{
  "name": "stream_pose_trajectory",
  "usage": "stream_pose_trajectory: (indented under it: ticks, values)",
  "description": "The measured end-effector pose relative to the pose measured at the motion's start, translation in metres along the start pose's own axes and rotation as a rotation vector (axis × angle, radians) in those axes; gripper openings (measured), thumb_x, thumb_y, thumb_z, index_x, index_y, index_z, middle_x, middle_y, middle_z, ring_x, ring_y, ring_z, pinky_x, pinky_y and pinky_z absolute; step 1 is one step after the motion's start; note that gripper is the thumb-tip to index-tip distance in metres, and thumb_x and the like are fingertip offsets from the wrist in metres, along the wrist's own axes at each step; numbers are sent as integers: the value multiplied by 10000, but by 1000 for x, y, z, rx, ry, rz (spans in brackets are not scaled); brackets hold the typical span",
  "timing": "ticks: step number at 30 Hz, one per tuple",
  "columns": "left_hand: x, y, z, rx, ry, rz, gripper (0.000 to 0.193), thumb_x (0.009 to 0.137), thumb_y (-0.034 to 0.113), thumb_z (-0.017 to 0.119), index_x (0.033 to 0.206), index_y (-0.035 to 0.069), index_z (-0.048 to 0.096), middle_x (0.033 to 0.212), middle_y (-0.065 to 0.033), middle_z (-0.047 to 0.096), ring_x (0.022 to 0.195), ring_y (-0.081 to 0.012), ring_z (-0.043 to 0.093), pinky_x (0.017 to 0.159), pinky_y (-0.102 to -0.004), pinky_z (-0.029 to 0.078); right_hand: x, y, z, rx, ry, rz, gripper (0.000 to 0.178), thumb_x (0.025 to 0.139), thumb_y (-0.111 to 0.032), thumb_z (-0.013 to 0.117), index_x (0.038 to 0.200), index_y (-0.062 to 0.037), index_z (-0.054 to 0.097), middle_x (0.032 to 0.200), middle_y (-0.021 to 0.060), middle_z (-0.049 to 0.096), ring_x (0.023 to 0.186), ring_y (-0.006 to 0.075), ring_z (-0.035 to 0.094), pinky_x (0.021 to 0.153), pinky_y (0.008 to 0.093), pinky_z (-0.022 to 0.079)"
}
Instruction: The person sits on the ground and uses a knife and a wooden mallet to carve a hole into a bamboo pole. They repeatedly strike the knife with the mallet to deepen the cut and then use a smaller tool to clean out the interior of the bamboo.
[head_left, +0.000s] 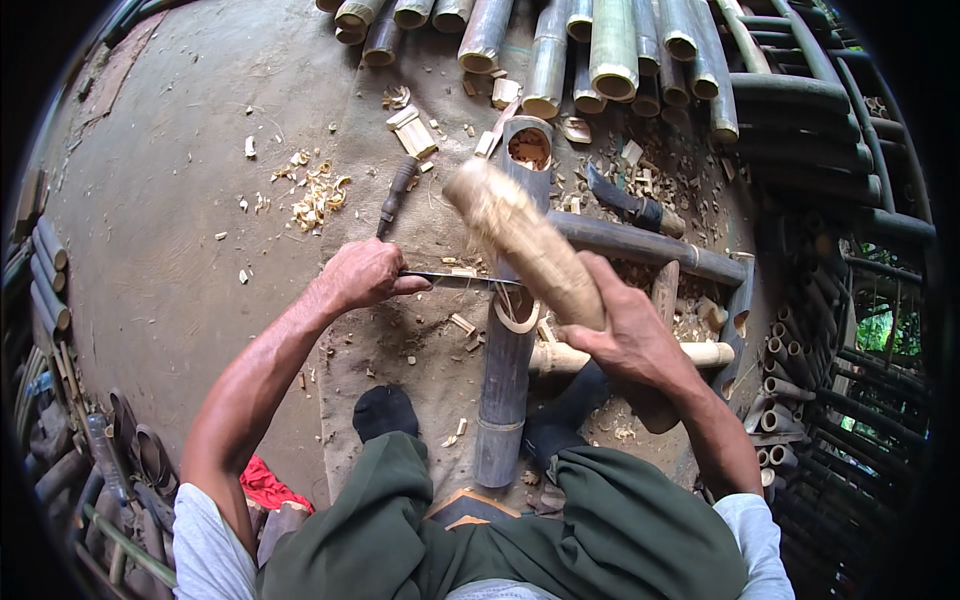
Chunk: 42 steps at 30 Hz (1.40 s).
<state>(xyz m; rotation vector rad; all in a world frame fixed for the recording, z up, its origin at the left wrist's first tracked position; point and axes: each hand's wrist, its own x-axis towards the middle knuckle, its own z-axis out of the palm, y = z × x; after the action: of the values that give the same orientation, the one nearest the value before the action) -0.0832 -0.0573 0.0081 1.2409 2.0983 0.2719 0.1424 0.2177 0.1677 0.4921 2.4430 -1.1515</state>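
Observation:
My left hand (362, 274) is closed around a knife or chisel, its grip hidden in my fist. The narrow metal blade (455, 277) reaches right to a cut opening in a dark bamboo pole (505, 385) between my feet. A thick, pale wooden mallet (525, 235), blurred at its far end, is gripped in my right hand (640, 335) and slants above the pole. Just beyond my left fist shows a dark turned handle (398, 192); I cannot tell whether it belongs to the same tool. The pole's far end has another opening (528, 150).
Dark bamboo crosspieces (655, 245) and a pale one (640, 356) extend right from the pole. A sheathed-looking blade (625, 200) lies beyond. Wood shavings (318, 200) litter the floor. Cut bamboo tubes (613, 55) are stacked at the far side, with bamboo racks (800, 130) on the right.

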Motion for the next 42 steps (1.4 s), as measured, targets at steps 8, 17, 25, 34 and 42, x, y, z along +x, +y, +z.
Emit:
stream_pose_trajectory:
  ticks: [8,17,25,34,42]
  values:
    - [10,-6,5,38,-56,2,625,968,637,703,795,38,743,634,-169,649,619,-368,682,592,-491,534,14,29,31,-222,-200,79,728,857,-282,788,1454,-67,431,1145,285,716,1039,468,721,933,548,550]
    - [-72,36,41,79,247,42,359,846,365,868,1026,113,688,942,-87,642,851,-299,698,733,-451,556,13,44,-7,291,116,-90,890,818,-249,863,1575,-75,427,1393,182,640,1285,288,624,1123,421,475]
    - [-68,38,41,196,22,-58,189,968,271,677,1025,91,683,886,-143,724,789,-356,755,659,-478,603,-1,40,2,-354,-48,-397,939,769,-281,931,1543,-110,427,1078,175,667,1018,397,729,892,495,618]
    - [-66,42,41,198,43,-83,125,989,156,587,998,53,658,917,-167,729,821,-377,768,694,-505,617,20,67,14,-895,-252,-779,564,880,-305,748,1361,-111,524,1022,102,653,913,282,715,787,425,575]
    - [-61,33,52,228,61,-71,122,1006,123,555,1029,29,629,965,-179,711,845,-361,766,720,-485,623,25,53,20,-945,-177,-685,456,932,-263,690,1326,-91,538,998,105,674,861,273,726,744,418,579]
